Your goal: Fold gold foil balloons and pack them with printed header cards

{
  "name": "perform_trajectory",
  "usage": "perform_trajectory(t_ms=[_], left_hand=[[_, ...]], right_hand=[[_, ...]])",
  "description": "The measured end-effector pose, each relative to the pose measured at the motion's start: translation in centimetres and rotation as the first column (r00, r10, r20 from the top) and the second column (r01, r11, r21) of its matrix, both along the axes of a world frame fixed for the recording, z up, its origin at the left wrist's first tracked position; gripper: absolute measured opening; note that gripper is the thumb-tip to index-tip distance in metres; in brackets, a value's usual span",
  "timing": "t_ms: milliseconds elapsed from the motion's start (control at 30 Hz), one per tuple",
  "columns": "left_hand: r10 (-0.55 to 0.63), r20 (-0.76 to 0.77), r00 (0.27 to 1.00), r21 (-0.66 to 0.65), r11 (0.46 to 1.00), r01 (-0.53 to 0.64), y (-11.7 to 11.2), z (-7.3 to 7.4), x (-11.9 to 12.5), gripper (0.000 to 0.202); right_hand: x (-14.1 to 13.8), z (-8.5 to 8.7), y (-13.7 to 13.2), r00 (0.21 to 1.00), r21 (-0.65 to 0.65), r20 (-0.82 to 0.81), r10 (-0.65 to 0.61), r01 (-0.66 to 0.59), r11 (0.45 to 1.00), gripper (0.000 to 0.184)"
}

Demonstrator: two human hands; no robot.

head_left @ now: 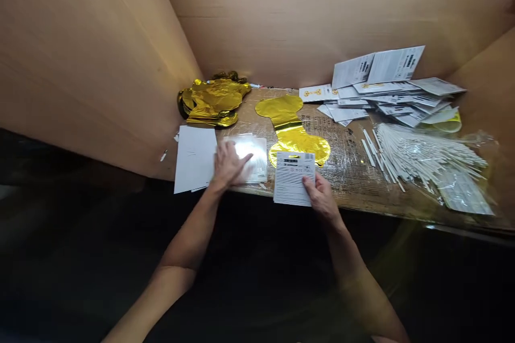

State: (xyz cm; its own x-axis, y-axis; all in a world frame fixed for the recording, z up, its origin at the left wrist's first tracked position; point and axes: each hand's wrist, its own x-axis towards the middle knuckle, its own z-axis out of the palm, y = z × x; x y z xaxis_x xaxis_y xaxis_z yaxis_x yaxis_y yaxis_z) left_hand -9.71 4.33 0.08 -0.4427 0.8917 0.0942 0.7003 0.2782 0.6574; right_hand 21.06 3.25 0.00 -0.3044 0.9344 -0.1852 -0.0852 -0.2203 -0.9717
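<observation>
My right hand (321,195) grips a white printed card (292,185) by its right side, thumb on top. The card has a hang slot, a barcode and lines of print, and it overlaps the lower end of a flat gold foil balloon (287,123) shaped like a bone. My left hand (229,163), fingers spread and slightly blurred, rests at the left part of a stack of shiny clear plastic bags (255,163). Just left of that hand lies a pile of white paper sheets (193,158).
A heap of gold foil balloons (215,102) sits at the back left. Packed cards (394,94) are piled at the back right, some leaning on the cardboard wall (306,21). White sticks (426,155) spill from a clear bag (466,190) on the right. The table's front edge (374,211) runs below.
</observation>
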Motion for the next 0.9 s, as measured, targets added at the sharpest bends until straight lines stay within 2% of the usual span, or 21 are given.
perform_trajectory(t_ms=[33, 67, 100, 167, 233, 300, 367, 467, 533, 600, 667, 733, 800, 900], left_hand=[[0.066, -0.132, 0.989, -0.086, 0.993, -0.078, 0.2, 0.1, -2.6, 0.058], [0.078, -0.190, 0.979, -0.170, 0.979, -0.111, 0.5, 0.2, -4.9, 0.054], [0.047, -0.193, 0.980, -0.237, 0.967, -0.094, 0.8, 0.1, -6.9, 0.049], [-0.025, -0.088, 0.996, -0.287, 0.958, -0.002, 1.6, -0.1, -9.5, 0.041], [-0.042, 0.070, 0.997, -0.199, 0.978, 0.056, 2.4, -0.2, -10.6, 0.039], [-0.018, 0.237, 0.971, -0.041, 0.999, 0.028, 3.1, 0.0, -10.8, 0.042], [-0.030, 0.367, 0.930, 0.085, 0.996, -0.001, 3.6, 0.6, -10.6, 0.042], [-0.117, 0.442, 0.889, 0.105, 0.991, 0.079, 4.5, 1.4, -10.4, 0.034], [-0.114, 0.396, 0.911, 0.069, 0.993, 0.095, 5.1, 1.7, -10.5, 0.032], [-0.049, 0.277, 0.960, 0.055, 0.998, 0.035, 5.7, 1.9, -11.0, 0.032], [0.009, 0.155, 0.988, 0.070, 0.997, -0.020, 5.9, 2.2, -11.7, 0.027], [0.019, 0.147, 0.989, 0.119, 0.992, -0.037, 5.6, 2.9, -12.2, 0.024], [-0.027, 0.292, 0.956, 0.185, 0.982, -0.029, 4.8, 3.8, -11.7, 0.029], [-0.213, 0.545, 0.811, 0.249, 0.965, 0.086, 2.8, 4.9, -8.2, 0.043]], right_hand=[[0.5, 0.1, -0.1, 1.000, -0.016, 0.001, 0.001, -0.001, 1.000, 0.048], [0.8, 0.2, -0.1, 1.000, -0.034, -0.001, 0.012, -0.012, 0.999, 0.049], [1.0, 0.3, 0.0, 0.999, -0.050, -0.005, 0.031, -0.032, 0.998, 0.049], [1.0, 0.6, -0.1, 0.997, -0.062, -0.020, 0.072, -0.073, 0.995, 0.049], [0.5, 0.8, -0.2, 0.994, -0.046, -0.037, 0.103, -0.105, 0.993, 0.048], [-0.1, 1.0, -0.2, 0.992, -0.023, -0.054, 0.114, -0.115, 0.993, 0.045], [-0.5, 1.2, -0.1, 0.992, -0.019, -0.077, 0.100, -0.102, 0.995, 0.043], [-0.8, 1.5, 0.2, 0.990, -0.042, -0.128, 0.051, -0.057, 0.997, 0.042], [-0.9, 1.7, 0.4, 0.989, -0.054, -0.146, 0.027, -0.036, 0.998, 0.042], [-0.9, 1.8, 0.5, 0.988, -0.056, -0.149, 0.026, -0.034, 0.998, 0.042], [-0.9, 1.8, 0.5, 0.986, -0.052, -0.160, 0.038, -0.047, 0.998, 0.040], [-0.8, 1.7, 0.5, 0.983, -0.040, -0.177, 0.046, -0.054, 0.998, 0.039], [-1.0, 1.7, 0.6, 0.979, -0.022, -0.193, 0.063, -0.068, 0.997, 0.038], [-2.5, 1.8, 1.1, 0.965, 0.017, -0.242, 0.105, -0.104, 0.994, 0.040]])
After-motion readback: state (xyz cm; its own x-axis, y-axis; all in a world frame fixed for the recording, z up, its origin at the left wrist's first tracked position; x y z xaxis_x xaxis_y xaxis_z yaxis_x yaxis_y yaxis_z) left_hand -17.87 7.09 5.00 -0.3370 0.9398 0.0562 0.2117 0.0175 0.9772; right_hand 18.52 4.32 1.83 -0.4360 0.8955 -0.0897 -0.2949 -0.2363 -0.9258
